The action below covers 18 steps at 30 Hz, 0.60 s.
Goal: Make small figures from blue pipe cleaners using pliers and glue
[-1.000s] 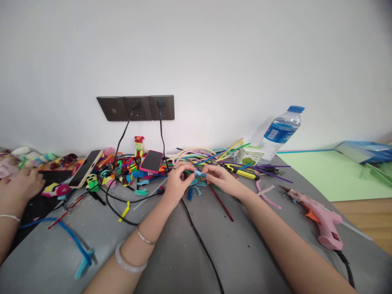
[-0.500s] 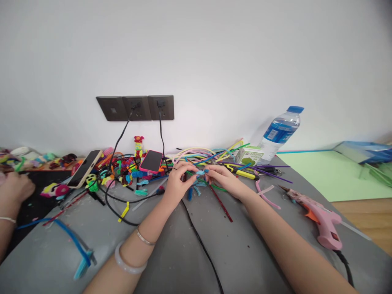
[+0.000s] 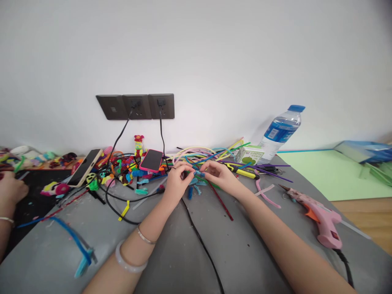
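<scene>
My left hand and my right hand meet over the middle of the grey table. Between their fingertips they pinch a small light-blue piece of pipe cleaner, mostly covered by the fingers. Both hands are closed, thumb against forefinger. Short blue pipe cleaner pieces lie on the table just below. A dark red glittery stem slants out under my right hand. Behind my hands is a loose pile of coloured pipe cleaners.
A pink glue gun lies at right, near a yellow cutter. A water bottle and small box stand by the wall. Two phones, black cables and a blue pipe cleaner are left. A co-worker's hand shows at far left.
My fingertips have shifted slightly around the light-blue piece, and my right hand's fingers are more bent. The co-worker's hand has moved a little to the left.
</scene>
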Tool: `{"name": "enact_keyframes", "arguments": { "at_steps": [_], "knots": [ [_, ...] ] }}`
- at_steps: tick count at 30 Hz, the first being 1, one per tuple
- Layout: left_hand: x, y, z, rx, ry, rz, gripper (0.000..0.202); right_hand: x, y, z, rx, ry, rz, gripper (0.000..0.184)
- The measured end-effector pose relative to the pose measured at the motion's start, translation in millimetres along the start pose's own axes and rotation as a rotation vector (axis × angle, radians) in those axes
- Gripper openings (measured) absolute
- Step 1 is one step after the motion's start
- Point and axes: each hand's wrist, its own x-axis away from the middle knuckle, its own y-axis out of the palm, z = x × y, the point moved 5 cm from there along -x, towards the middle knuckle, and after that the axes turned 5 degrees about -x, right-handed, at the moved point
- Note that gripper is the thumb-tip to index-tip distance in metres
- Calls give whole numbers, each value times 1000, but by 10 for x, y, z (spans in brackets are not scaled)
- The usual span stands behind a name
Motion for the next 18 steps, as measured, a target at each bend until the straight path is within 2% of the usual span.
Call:
{"name": "enact_keyframes", "arguments": {
  "at_steps": [5, 13, 18],
  "knots": [
    [7, 25, -16, 6, -15, -18, 8, -5, -24, 28, 125, 2, 64, 19],
    [19, 44, 7, 36, -32, -28, 9, 12, 69, -121, 153, -10, 63, 17],
    [13, 61, 4, 97, -37, -51, 4, 1, 40, -91, 121, -13, 101, 15]
  ]
}}
